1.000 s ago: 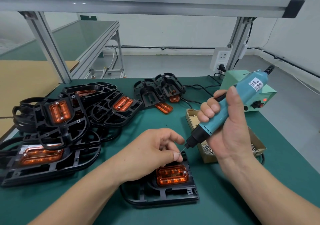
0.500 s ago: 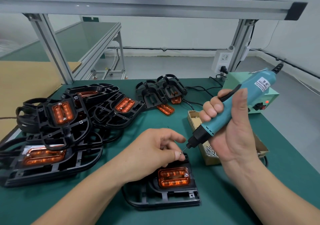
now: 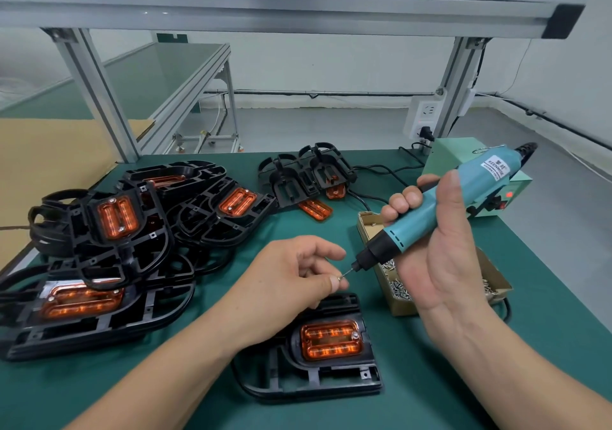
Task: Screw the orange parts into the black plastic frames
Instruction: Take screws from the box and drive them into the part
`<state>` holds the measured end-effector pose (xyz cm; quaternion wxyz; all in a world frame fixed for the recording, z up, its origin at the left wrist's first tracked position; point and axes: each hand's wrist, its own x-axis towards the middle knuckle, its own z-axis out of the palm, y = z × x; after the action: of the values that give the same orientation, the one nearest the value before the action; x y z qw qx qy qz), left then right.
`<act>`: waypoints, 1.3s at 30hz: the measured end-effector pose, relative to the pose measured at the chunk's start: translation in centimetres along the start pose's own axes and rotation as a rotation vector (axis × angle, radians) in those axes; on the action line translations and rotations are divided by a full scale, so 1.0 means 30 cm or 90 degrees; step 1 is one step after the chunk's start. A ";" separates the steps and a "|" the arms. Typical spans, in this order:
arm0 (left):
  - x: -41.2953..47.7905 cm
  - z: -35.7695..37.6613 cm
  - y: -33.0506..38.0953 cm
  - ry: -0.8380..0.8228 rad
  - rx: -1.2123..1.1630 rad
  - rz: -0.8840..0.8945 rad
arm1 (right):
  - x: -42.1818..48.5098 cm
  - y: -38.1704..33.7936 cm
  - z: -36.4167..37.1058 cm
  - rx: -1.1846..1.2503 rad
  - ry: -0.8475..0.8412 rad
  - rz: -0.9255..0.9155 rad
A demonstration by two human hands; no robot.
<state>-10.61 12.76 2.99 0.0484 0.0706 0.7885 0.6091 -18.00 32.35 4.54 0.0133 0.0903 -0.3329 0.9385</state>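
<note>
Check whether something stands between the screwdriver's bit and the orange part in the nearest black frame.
Only the left hand: it pinches a screw at the bit of the screwdriver, which the right hand holds above the far edge of the black frame. The orange part itself lies uncovered.

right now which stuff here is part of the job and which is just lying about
In use: left hand pinching a screw; right hand gripping the screwdriver; black frame with its orange part; box of screws.
Lying about: pile of frames at left; loose orange part; cardboard sheet.
</note>
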 end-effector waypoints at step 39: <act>0.007 -0.013 0.001 0.069 -0.005 0.003 | -0.003 -0.012 0.001 0.023 0.033 0.026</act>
<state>-10.86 12.44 3.11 0.0046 0.0389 0.7872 0.6155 -17.88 32.60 4.77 0.0009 0.0590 -0.3174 0.9465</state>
